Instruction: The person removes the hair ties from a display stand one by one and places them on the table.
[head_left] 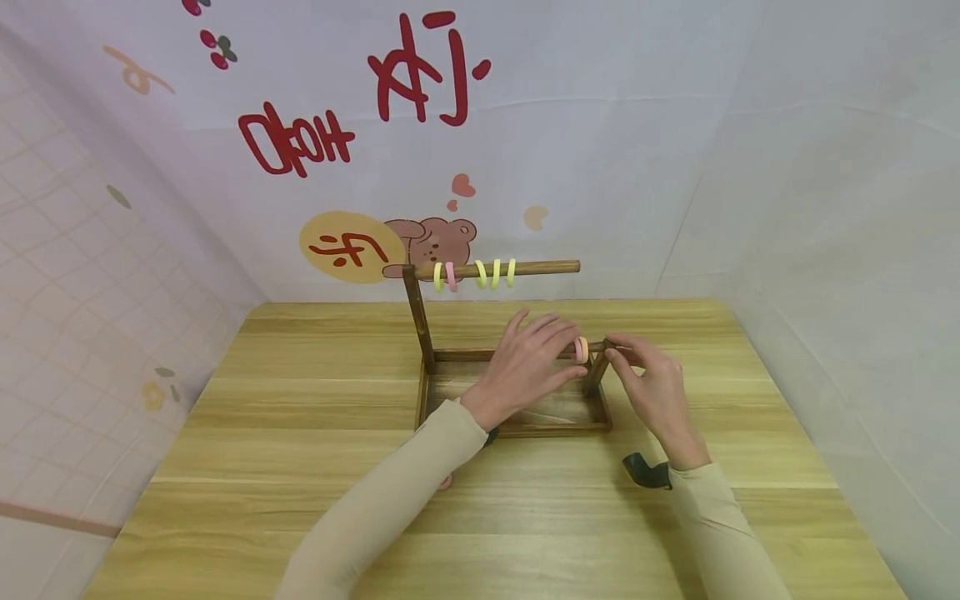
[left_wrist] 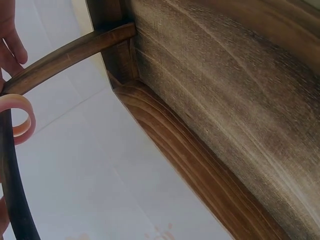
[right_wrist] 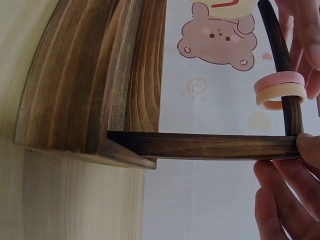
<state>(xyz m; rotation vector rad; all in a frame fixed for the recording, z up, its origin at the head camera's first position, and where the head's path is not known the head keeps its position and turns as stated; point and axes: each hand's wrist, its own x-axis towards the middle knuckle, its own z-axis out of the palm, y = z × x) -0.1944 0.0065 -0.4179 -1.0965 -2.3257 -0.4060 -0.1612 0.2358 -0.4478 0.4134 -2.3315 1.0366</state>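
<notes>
A dark brown wooden rack (head_left: pixel 517 431) stands on the table, with one rod high at its left and a lower rod at its right. A pink hair tie (right_wrist: pixel 280 79) and a light orange hair tie (right_wrist: pixel 270 102) hang side by side around the lower rod (right_wrist: pixel 276 37), near its post end. My left hand (head_left: pixel 528 358) reaches over the rack with its fingers extended beside these two ties, apart from them in the right wrist view. My right hand (head_left: pixel 652 379) pinches the top of the post (right_wrist: pixel 215 146) where the lower rod meets it.
On the upper rod (head_left: pixel 551 267) hang several yellow hair ties (head_left: pixel 496 274) and a pink one (head_left: pixel 451 277). A pink thing (head_left: pixel 446 482) shows partly from under my left sleeve. White printed cloth (head_left: pixel 600 167) surrounds the wooden table (head_left: pixel 315 467).
</notes>
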